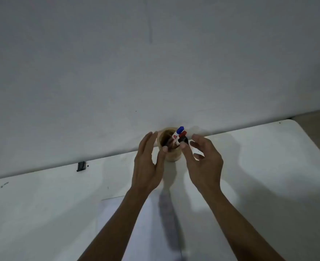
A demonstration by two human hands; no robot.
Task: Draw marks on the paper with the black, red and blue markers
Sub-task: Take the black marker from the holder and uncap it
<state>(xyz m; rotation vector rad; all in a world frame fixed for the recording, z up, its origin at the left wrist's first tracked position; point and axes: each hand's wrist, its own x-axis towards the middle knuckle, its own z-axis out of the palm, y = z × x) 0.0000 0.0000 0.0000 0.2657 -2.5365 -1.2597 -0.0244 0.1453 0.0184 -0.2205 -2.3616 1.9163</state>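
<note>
A wooden cup [172, 157] stands at the table's far edge and holds three markers leaning right: blue marker [180, 129], red marker [182, 134], black marker [183, 140]. My left hand [148, 166] curves loosely around the cup's left side, fingers straight, thumb tip at the front rim. My right hand [204, 162] hovers just right of the cup; its thumb tip sits under the black marker's cap and the index finger stays slightly apart from it. The white paper [115, 219] lies on the table below my forearms, partly covered by them.
The white table [42, 213] meets a plain grey wall right behind the cup. A small black object [81, 166] sits at the table's back edge to the left. The table's right corner [291, 122] is rounded, with floor beyond it.
</note>
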